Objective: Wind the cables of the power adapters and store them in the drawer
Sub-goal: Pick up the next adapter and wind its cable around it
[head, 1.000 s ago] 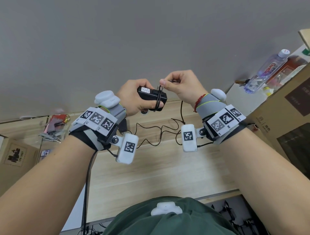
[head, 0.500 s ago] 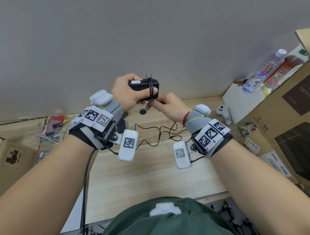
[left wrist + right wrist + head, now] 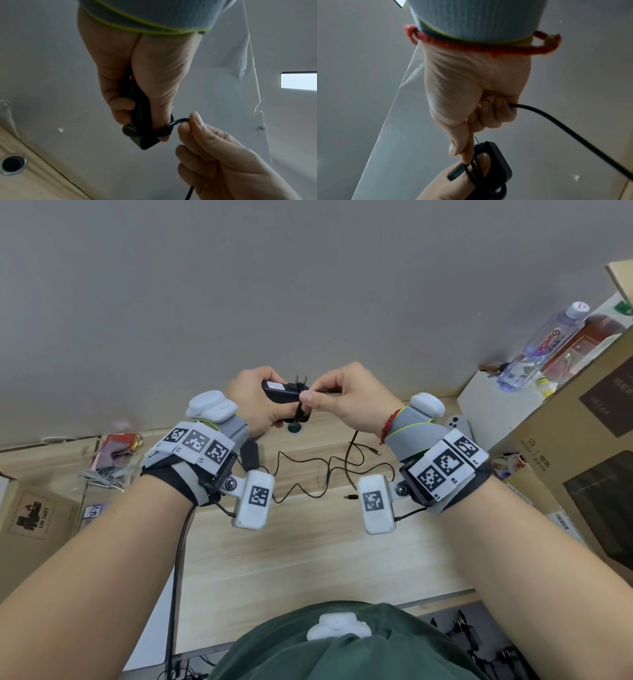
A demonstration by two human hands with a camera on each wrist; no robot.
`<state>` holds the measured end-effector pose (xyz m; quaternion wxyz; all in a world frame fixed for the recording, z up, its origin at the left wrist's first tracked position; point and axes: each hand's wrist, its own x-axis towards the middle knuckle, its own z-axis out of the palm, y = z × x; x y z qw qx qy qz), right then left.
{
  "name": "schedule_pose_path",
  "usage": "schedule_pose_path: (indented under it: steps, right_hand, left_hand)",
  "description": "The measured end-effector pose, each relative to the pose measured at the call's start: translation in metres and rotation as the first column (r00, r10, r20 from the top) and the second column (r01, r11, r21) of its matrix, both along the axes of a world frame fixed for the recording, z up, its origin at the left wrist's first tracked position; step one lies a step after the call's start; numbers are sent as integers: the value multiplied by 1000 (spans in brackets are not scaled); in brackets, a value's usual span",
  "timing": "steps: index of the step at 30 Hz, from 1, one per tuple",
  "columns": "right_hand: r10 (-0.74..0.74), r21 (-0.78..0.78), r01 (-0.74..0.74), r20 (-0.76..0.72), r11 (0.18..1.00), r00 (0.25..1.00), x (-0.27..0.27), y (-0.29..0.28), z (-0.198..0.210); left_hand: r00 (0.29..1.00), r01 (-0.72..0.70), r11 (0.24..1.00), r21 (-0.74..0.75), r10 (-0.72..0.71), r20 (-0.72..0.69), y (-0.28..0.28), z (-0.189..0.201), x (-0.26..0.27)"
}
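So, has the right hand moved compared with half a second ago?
Yes. The right hand has risen from below the adapter to level with it, further above the desk grommet hole, and pinches the cable.

Water bottle (image 3: 544, 344), cardboard boxes (image 3: 582, 446)

A plain grey wall (image 3: 308, 285) rises beyond the hands, meeting a light wooden counter (image 3: 291, 559) below them. A round cable hole (image 3: 295, 428) sits in the counter just under the hands. Cardboard boxes (image 3: 589, 474) stand to their right, and a bright rectangular opening (image 3: 299, 81) shows high up.
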<state>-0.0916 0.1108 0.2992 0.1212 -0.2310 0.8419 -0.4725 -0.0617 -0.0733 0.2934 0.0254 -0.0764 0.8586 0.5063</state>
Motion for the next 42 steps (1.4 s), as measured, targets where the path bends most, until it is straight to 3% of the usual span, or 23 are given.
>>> schedule_pose_path:
  steps: [8,12,19,26,30,35,42]
  right_hand:
    - [-117,-136,109,-49,985,992,-16,10,4]
    - [-136,-229,129,-15,965,991,-17,12,1]
    - [-154,-261,161,47,952,987,-13,9,-26]
    - [-172,-126,188,127,974,977,0,2,-42]
    - [-62,-30,65,86,997,994,13,0,-37]
    - [-41,-35,45,103,998,994,19,-1,-29]
    - [-34,-28,36,58,999,998,13,0,-14]
  left_hand:
    - [991,131,991,7,-131,9,8,9,7]
    - [982,189,982,18,-189,-1,10,9,7]
    - [970,241,965,106,-239,-35,19,10,9]
    - [994,87,959,271,-64,-91,22,17,8]
    - [993,-26,956,291,59,-105,14,16,1]
    - [989,-97,968,233,121,-89,2,9,-3]
    - [993,-114,993,28,114,-14,-6,0,2]
